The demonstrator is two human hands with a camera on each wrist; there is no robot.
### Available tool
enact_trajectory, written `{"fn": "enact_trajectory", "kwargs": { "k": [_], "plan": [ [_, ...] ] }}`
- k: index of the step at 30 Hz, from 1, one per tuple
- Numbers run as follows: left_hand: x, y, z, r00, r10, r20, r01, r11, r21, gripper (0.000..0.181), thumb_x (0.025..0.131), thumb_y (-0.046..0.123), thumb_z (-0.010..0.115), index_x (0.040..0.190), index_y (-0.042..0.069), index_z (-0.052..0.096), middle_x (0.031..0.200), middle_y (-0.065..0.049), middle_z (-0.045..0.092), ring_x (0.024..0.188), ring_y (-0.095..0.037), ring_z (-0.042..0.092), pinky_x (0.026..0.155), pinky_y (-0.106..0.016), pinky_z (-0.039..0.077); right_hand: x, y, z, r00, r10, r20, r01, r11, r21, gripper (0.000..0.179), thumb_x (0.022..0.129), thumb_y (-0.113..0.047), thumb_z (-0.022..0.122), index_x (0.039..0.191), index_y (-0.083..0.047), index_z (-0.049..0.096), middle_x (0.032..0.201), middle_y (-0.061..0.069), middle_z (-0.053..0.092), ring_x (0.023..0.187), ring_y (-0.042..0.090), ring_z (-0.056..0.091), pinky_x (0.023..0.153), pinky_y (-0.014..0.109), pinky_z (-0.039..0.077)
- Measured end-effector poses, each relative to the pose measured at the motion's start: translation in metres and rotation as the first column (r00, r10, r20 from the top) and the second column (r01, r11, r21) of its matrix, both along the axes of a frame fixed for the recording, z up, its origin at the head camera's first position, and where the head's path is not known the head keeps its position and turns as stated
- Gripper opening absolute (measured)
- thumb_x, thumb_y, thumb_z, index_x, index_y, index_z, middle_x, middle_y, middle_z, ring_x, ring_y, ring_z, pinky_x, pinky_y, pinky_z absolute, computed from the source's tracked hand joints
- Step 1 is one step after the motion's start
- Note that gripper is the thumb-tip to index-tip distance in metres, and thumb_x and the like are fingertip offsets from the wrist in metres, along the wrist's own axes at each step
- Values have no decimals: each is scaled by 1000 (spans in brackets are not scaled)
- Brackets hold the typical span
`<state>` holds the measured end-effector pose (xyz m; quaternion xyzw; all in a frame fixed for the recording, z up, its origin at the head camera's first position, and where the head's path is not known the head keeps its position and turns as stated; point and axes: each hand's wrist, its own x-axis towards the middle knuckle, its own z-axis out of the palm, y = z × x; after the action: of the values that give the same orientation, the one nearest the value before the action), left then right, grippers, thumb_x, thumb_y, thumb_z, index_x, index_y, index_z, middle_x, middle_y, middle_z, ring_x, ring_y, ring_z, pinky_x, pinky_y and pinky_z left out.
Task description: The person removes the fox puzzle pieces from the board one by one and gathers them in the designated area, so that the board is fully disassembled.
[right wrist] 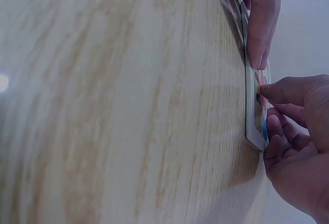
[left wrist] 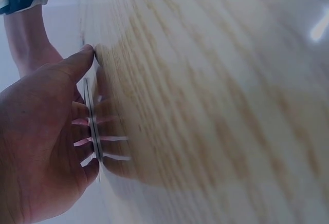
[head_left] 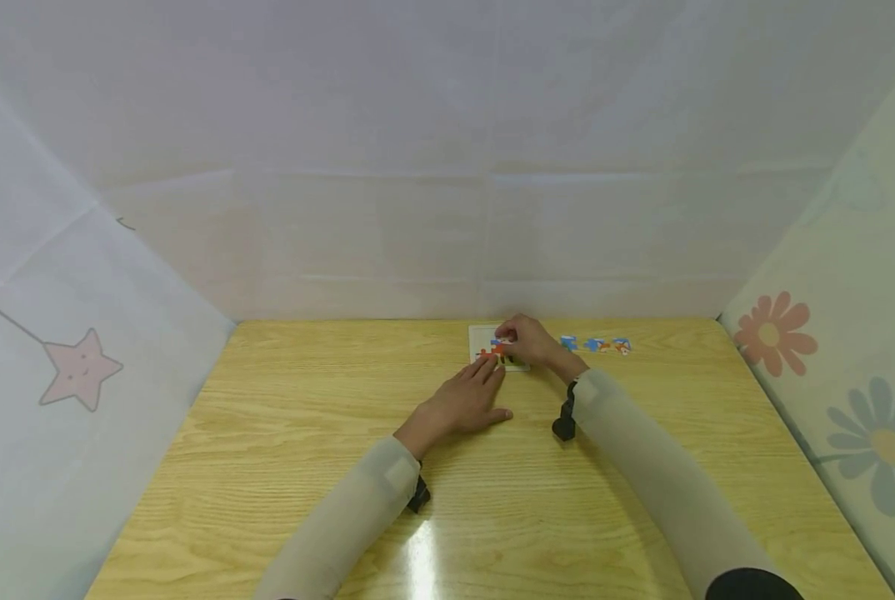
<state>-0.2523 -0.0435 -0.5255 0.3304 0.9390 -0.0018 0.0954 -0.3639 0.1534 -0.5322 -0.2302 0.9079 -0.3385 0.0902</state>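
Observation:
A small jigsaw puzzle board (head_left: 477, 335) with a pale frame lies near the table's back edge, partly filled with red and blue pieces (head_left: 497, 348). My left hand (head_left: 468, 398) reaches to its front left, fingers extended onto the board and thumb spread over the table. In the left wrist view those fingers (left wrist: 79, 126) lie across the board's thin edge. From the right, my right hand (head_left: 530, 340) bends over the board. Its thumb and forefinger pinch a puzzle piece (right wrist: 263, 100) low at the board's surface, mostly hidden by the fingers.
Several loose puzzle pieces (head_left: 596, 344) lie in a row right of the board. The wooden table (head_left: 327, 383) meets a pale cloth wall (head_left: 372, 250) just behind the board. Patterned side sheets stand left and right.

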Motion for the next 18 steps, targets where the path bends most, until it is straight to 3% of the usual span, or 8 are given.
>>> {"fn": "enact_trajectory", "kwargs": {
  "k": [8, 18],
  "plan": [
    [-2, 0, -2, 1000, 3, -1, -3, 1000, 3, 86, 109, 64, 41, 170, 7, 21, 178, -15, 10, 164, -31, 11, 132, -43, 19, 3, -1, -1, 1000, -11, 0, 11, 1000, -13, 29, 101, -7, 71, 128, 3, 71, 123, 19, 65, 112, 34, 64, 99, 47, 56],
    [-2, -1, -3, 1000, 2, -1, -2, 1000, 7, 87, 108, 65, 43, 170, 6, 22, 178, -15, 12, 164, -31, 13, 131, -43, 21, 6, 1, -1, 999, -40, 11, 41, 993, -109, 29, 98, -2, 72, 126, 3, 66, 117, 17, 68, 107, 29, 66, 96, 44, 57]
  ]
}}
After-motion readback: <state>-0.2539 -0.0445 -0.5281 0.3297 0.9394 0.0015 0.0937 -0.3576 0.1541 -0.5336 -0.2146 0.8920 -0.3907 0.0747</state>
